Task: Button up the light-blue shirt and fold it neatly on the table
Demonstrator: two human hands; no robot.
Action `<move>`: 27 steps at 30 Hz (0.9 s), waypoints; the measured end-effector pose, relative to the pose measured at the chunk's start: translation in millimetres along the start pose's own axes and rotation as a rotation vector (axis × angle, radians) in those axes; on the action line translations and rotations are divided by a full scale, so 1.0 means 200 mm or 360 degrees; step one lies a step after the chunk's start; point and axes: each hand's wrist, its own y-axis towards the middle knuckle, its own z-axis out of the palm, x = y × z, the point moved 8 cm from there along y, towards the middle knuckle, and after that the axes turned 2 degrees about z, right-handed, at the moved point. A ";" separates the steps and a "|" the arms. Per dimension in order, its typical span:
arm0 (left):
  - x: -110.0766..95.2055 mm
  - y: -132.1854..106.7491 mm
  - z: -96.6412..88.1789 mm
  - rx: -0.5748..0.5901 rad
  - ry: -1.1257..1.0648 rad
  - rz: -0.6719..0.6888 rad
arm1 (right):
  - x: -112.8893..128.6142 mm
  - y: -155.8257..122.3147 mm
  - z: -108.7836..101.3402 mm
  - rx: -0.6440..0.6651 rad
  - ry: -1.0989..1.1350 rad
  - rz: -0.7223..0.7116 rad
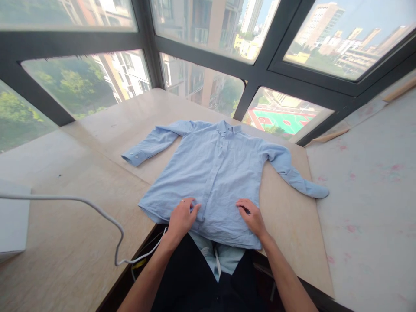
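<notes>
Directly beneath left hand (183, 213), right hand (251, 216): shirt (224, 169).

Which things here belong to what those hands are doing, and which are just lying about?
Seemingly part of the job:
blue shirt, spread front up
left hand and right hand, at its lower front
pale surface under the shirt

Apparently just lying about:
white cable
white boxy object, cut off by the picture's edge

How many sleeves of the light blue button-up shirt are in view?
2: one sleeve stretches out at picture left, its cuff showing buttons; the other sleeve angles toward the floral-patterned wall. Neither is hidden.
</notes>
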 end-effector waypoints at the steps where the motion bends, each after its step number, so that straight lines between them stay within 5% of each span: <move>1: -0.01 0.00 0.01 0.0064 -0.0069 -0.0025 | 0.00 0.00 0.00 -0.0006 0.0008 0.0017; 9: -0.19 -0.09 0.20 0.0630 -0.0779 -0.0041 | -0.02 0.01 0.02 -0.0100 0.0185 0.0406; 16: -0.18 -0.07 0.18 0.0129 -0.0619 -0.0028 | 0.12 -0.01 0.13 0.0003 0.0589 0.0614; 23: -0.19 -0.08 0.18 0.0290 -0.0562 0.0197 | 0.27 0.04 0.36 0.0449 0.0223 0.0591; 27: -0.20 -0.07 0.12 0.0076 -0.0302 0.0343 | 0.28 0.08 0.25 0.0448 0.0285 0.0628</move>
